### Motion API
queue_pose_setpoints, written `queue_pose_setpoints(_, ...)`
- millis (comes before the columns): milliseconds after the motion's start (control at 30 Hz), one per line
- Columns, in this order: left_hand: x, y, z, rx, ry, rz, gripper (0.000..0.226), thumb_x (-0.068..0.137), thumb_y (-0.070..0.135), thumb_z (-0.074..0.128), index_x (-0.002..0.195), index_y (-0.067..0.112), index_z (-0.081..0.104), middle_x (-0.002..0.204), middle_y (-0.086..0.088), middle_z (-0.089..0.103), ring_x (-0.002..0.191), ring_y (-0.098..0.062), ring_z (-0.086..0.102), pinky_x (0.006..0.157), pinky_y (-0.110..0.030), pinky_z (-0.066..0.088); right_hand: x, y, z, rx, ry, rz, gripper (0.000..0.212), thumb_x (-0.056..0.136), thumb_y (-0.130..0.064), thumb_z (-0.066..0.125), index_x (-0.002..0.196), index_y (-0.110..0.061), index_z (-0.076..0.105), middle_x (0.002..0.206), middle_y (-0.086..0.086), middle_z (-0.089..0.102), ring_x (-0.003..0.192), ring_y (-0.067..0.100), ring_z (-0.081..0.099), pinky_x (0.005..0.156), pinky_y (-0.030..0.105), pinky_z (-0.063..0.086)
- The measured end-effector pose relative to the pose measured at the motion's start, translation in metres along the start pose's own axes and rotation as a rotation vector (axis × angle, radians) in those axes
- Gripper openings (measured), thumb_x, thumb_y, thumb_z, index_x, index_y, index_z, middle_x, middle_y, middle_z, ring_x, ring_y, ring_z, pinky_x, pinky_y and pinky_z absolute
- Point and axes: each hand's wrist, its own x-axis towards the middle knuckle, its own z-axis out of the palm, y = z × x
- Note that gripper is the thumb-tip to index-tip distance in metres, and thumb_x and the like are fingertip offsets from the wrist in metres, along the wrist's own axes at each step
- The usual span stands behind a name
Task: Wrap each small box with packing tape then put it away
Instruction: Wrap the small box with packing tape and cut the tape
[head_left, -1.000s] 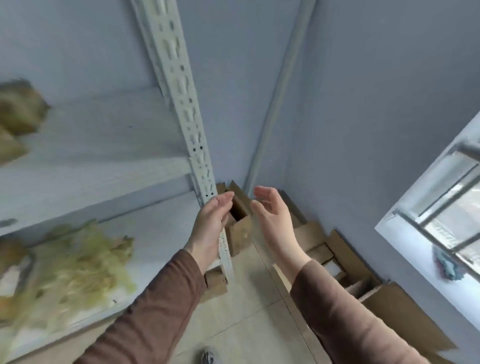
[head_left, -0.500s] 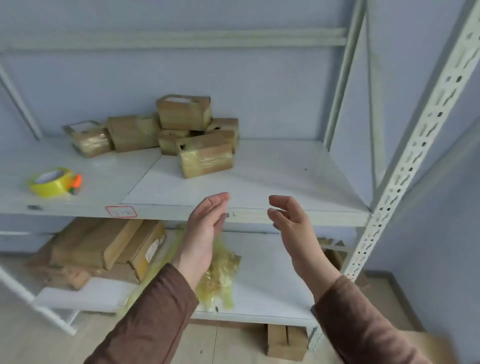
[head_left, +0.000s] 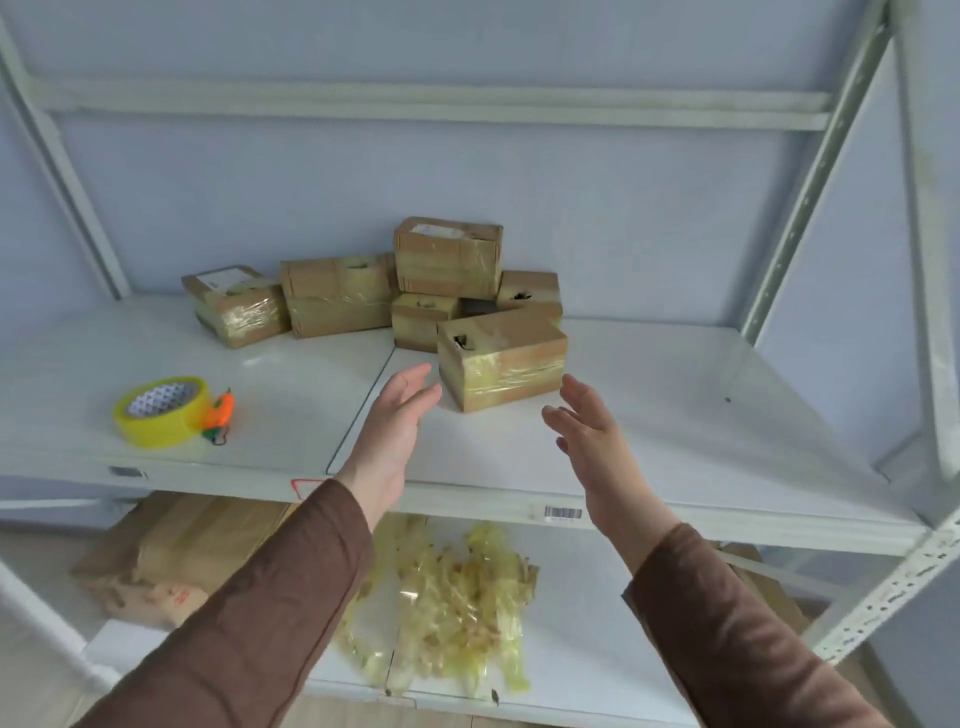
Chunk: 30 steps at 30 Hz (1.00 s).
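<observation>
Several small cardboard boxes wrapped in yellowish tape are piled at the back of the white shelf (head_left: 649, 415). The nearest box (head_left: 501, 364) lies in front of the pile, tilted. My left hand (head_left: 395, 426) and my right hand (head_left: 589, 431) reach over the shelf, palms facing each other, fingers apart, just short of that box on either side. Neither hand touches it or holds anything. A yellow tape roll (head_left: 161, 410) with an orange cutter (head_left: 219, 415) lies on the shelf at the left.
A heap of crumpled yellowish tape (head_left: 447, 597) lies on the lower shelf, with larger cardboard cartons (head_left: 171, 556) to its left. White perforated uprights (head_left: 810, 171) frame the rack on the right. The wall is close behind the pile.
The view swung from the floor corner up to the shelf. Both empty hands have moved forward over the shelf toward the nearest box.
</observation>
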Motion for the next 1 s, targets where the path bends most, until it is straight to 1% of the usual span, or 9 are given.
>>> queue_pose_setpoints(167,0.091,-0.013,-0.004,0.088,0.025,-0.058,0.063,0.101,0.035,0.062,0.157,0.027,0.034,0.167,0.001,0.026,0.149,-0.011,0.027,0.105,-0.029,0.023,0.060,0.009,0.022,0.070,0.018,0.109,0.069,0.101,-0.022,0.061,0.161,-0.032,0.027,0.140,-0.008,0.044,0.125,0.014,0.048,0.119,0.043,0.035)
queue_pose_setpoints(300,0.156,-0.012,-0.005,0.172,0.010,-0.111,0.081,0.098,0.046,0.064,0.163,0.030,0.018,0.170,0.004,0.017,0.154,-0.019,0.020,0.115,-0.039,0.023,0.097,0.014,0.049,0.116,0.000,0.171,0.079,0.101,-0.034,0.061,0.163,-0.036,0.013,0.166,-0.004,0.026,0.148,0.026,0.035,0.119,0.041,0.030)
queue_pose_setpoints(400,0.193,-0.013,-0.004,0.231,-0.060,-0.150,0.074,0.098,0.049,0.062,0.161,0.028,0.028,0.167,0.002,0.027,0.153,-0.022,0.026,0.119,-0.043,0.023,0.119,0.017,0.063,0.133,-0.003,0.134,0.081,0.100,-0.039,0.062,0.164,-0.032,0.012,0.169,-0.008,0.019,0.153,0.019,0.024,0.119,0.038,0.025)
queue_pose_setpoints(467,0.197,-0.016,-0.004,0.279,-0.084,-0.125,0.053,0.098,0.046,0.063,0.146,0.026,0.051,0.152,0.002,0.049,0.143,-0.022,0.042,0.113,-0.038,0.033,0.124,0.020,0.065,0.135,0.014,0.118,0.079,0.100,-0.041,0.061,0.164,-0.030,0.016,0.167,-0.009,0.024,0.152,0.017,0.026,0.121,0.038,0.026)
queue_pose_setpoints(533,0.180,-0.020,-0.007,0.333,-0.074,-0.088,0.033,0.097,0.045,0.065,0.122,0.023,0.062,0.127,0.000,0.064,0.125,-0.022,0.058,0.103,-0.038,0.044,0.124,0.024,0.064,0.151,0.054,0.107,0.073,0.099,-0.044,0.062,0.161,-0.030,0.026,0.161,-0.009,0.036,0.145,0.016,0.039,0.116,0.036,0.034)
queue_pose_setpoints(700,0.101,-0.016,-0.029,0.325,-0.133,-0.030,0.051,0.078,0.065,0.071,0.088,0.019,0.052,0.079,0.012,0.061,0.074,-0.007,0.062,0.072,-0.032,0.053,0.132,0.027,0.068,0.075,0.087,0.070,0.052,0.096,-0.053,0.063,0.142,-0.031,0.057,0.140,-0.014,0.050,0.125,0.007,0.050,0.101,0.032,0.039)
queue_pose_setpoints(833,0.076,-0.015,-0.037,0.206,-0.110,-0.018,0.034,0.089,0.039,0.077,0.083,0.014,0.055,0.081,-0.008,0.067,0.076,-0.022,0.074,0.069,-0.037,0.059,0.161,0.015,0.082,-0.016,0.052,0.045,0.022,0.094,-0.037,0.071,0.114,-0.028,0.077,0.111,-0.006,0.076,0.111,0.016,0.069,0.101,0.034,0.053)
queue_pose_setpoints(933,0.077,-0.009,-0.055,0.262,-0.198,0.015,0.012,0.097,0.026,0.070,0.087,0.020,0.065,0.079,0.005,0.070,0.083,-0.017,0.076,0.070,-0.033,0.057,0.180,0.004,0.094,-0.049,0.099,0.024,0.026,0.095,-0.039,0.070,0.112,-0.020,0.077,0.102,-0.003,0.078,0.103,0.017,0.072,0.096,0.033,0.054)
queue_pose_setpoints(1000,0.087,-0.004,-0.080,0.285,-0.185,0.122,0.012,0.098,0.022,0.067,0.087,0.026,0.068,0.080,0.008,0.069,0.079,-0.013,0.072,0.067,-0.028,0.056,0.180,0.001,0.099,-0.061,0.181,0.000,0.031,0.098,-0.041,0.066,0.119,-0.020,0.073,0.108,-0.005,0.076,0.104,0.012,0.069,0.098,0.032,0.051)
